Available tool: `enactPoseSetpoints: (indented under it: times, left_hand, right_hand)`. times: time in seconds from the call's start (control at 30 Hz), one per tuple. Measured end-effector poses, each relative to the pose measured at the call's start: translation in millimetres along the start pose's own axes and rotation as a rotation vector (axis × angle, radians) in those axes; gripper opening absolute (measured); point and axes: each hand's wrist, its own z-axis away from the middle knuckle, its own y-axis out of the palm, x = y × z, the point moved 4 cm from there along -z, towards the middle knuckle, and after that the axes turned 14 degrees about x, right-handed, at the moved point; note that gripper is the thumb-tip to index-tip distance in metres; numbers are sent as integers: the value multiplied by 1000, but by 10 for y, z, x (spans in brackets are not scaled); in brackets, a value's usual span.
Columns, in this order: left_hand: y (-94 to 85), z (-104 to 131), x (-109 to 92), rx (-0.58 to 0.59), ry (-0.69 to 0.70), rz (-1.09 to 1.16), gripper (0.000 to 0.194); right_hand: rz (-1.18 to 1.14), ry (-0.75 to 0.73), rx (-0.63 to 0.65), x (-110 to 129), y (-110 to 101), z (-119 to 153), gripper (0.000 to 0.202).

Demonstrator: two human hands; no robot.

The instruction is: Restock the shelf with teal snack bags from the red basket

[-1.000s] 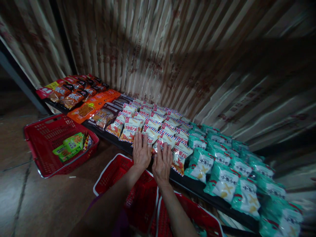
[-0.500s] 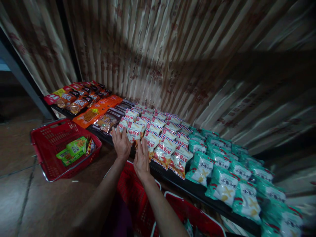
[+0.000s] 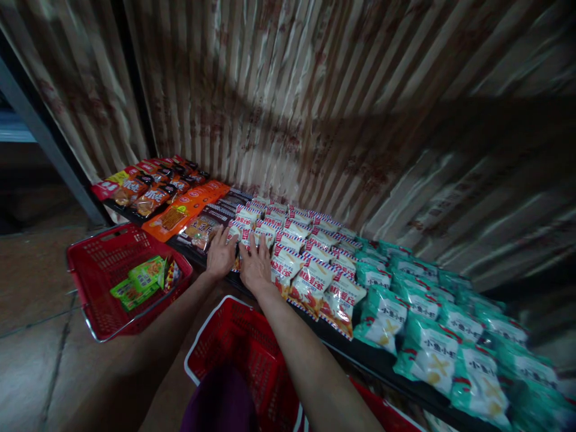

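Note:
My left hand (image 3: 220, 255) rests at the front left of the white snack bags (image 3: 306, 285), its fingers stretched forward next to a dark brown snack pack (image 3: 198, 233). Beside it, my right hand (image 3: 255, 264) lies with spread fingers on a white bag in the front row, which it partly covers. The bags have red lettering and striped edges and stand in several rows on a low black shelf (image 3: 333, 336). Neither hand is closed around a bag.
Green-and-white snack bags (image 3: 432, 354) fill the shelf's right part; orange packs (image 3: 180, 210) and red-and-black packs (image 3: 148, 195) lie left. A red basket (image 3: 90, 270) with green packets (image 3: 141, 279) stands on the floor. Another red basket (image 3: 243, 342) is below my arms. Pleated curtain (image 3: 270, 90) hangs behind.
My right hand has moved forward and left onto the front bags, its fingers now spread. My left hand stays by the row's left end. The view has shifted slightly, showing more of the near basket.

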Motion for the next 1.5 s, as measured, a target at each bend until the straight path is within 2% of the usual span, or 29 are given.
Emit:
enactPoseSetpoints:
  times: [0.2,0.37,0.57,0.73,0.97,1.13,1.23,1.5]
  left_hand:
    - [187,11,34,-44,-86,9,38]
    - [237,-17,57,-138,-153,39,40]
    - [223,-35,-10,-62,-83,-9,47]
    - [195,-19,-78,10,-19,-55,50]
    - [283,-27,-32,-19,30,-20,53]
    - [277,-8,-22,-71,64,28,53]
    - [272,-1,-11,-86,50,34,52]
    - [278,-12,-9,-58,-10,10,48]
  right_hand:
    - [38,111,-33,-9,32,-65,48]
    - [38,158,-117,-38,103,-63,54]
    - [3,171,-144,-50,207,-85,62]
    - [-32,191,-141,-42,225,-117,59]
    - [-56,225,-140,-36,211,-151,57]
    - [-63,210,-154,-5,198,-144,58]
    - [-72,204,-155,42,194,-126,58]
    - [-103,237,-61,31,269,-140,53]
